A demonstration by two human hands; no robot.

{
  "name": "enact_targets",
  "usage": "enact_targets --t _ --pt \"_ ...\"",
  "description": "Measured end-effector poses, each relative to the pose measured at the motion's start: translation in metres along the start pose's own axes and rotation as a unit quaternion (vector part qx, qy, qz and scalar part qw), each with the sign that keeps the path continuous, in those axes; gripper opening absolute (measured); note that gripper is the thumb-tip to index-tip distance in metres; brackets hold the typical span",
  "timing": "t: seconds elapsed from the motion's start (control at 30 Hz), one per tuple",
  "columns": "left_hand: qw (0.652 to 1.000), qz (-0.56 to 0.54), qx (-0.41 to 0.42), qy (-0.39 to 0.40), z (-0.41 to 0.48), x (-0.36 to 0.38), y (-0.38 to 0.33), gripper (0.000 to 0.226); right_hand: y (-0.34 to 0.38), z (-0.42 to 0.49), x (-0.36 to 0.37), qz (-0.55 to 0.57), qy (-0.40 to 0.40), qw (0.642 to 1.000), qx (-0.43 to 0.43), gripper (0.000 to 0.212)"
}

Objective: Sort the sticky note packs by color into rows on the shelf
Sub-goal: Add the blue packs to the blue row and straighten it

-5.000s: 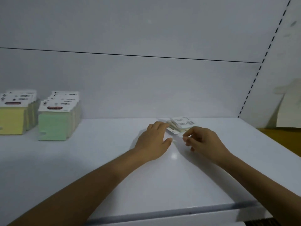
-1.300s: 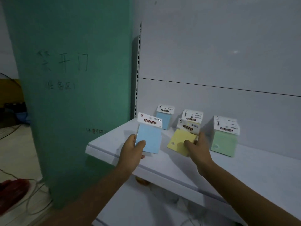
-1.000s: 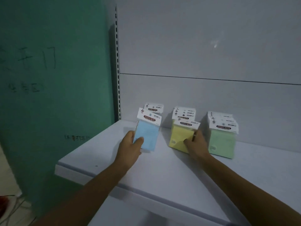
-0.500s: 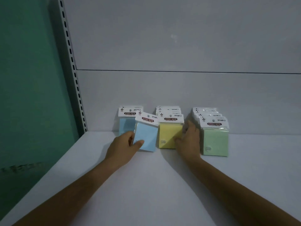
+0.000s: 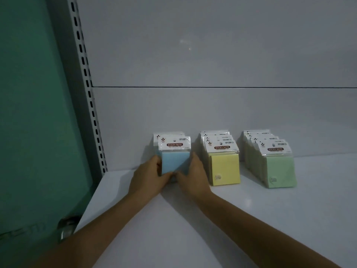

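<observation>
The flat white shelf (image 5: 251, 219) carries three rows of wrapped square packs along its rear edge, toward the left corner: the green sticky note row (image 5: 280, 171), the yellow sticky note row (image 5: 225, 169), then blue. The left hand (image 5: 148, 178) and right hand (image 5: 193, 176) clasp the upright front blue sticky note pack (image 5: 174, 161), fingers curled round its sides.

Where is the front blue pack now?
In the head view, the front blue pack stands at the left end of the shelf, in the grip of the left hand and right hand, just left of the yellow row.
</observation>
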State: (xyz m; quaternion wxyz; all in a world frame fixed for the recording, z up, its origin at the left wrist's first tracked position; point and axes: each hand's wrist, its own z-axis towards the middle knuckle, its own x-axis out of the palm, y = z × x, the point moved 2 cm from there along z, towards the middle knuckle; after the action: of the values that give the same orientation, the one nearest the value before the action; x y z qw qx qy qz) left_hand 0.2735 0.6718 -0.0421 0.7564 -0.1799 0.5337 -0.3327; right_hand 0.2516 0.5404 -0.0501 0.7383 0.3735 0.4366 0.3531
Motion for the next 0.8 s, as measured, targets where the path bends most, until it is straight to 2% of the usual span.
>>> enact_targets --t 0.07,0.13,0.23,0.3,0.4,0.53,0.67,0.8 --pt "0.999 0.027 0.026 -0.021 0.002 0.001 0.001 0.049 -0.002 0.005 0.005 0.015 0.022 0.999 0.022 0.055" --pt "0.998 -0.001 0.028 -0.056 0.001 0.002 0.004 0.062 -0.004 0.005 0.007 -0.017 0.045 0.999 0.019 0.046" --pt "0.992 -0.072 -0.007 -0.101 0.002 0.003 0.007 0.083 -0.007 0.004 0.008 -0.051 0.033 0.998 0.002 0.045" --pt "0.991 -0.065 -0.02 -0.112 0.003 0.004 0.007 0.091 -0.01 0.005 0.009 -0.057 0.026 0.998 -0.002 0.046" --pt "0.991 -0.106 -0.035 -0.075 0.006 0.007 0.011 0.085 -0.013 0.005 0.01 -0.052 0.03 0.998 -0.015 0.048" --pt "0.982 -0.169 -0.066 0.041 0.01 0.012 0.02 0.068 -0.016 0.009 0.011 -0.045 0.019 0.999 -0.01 0.046" --pt "0.986 -0.155 -0.061 0.028 0.008 0.017 0.018 0.07 -0.017 0.01 0.012 -0.048 0.035 0.998 -0.029 0.046" --pt "0.986 -0.158 -0.042 0.04 0.002 0.025 0.012 0.075 -0.02 0.011 0.01 -0.065 0.064 0.995 -0.043 0.055"
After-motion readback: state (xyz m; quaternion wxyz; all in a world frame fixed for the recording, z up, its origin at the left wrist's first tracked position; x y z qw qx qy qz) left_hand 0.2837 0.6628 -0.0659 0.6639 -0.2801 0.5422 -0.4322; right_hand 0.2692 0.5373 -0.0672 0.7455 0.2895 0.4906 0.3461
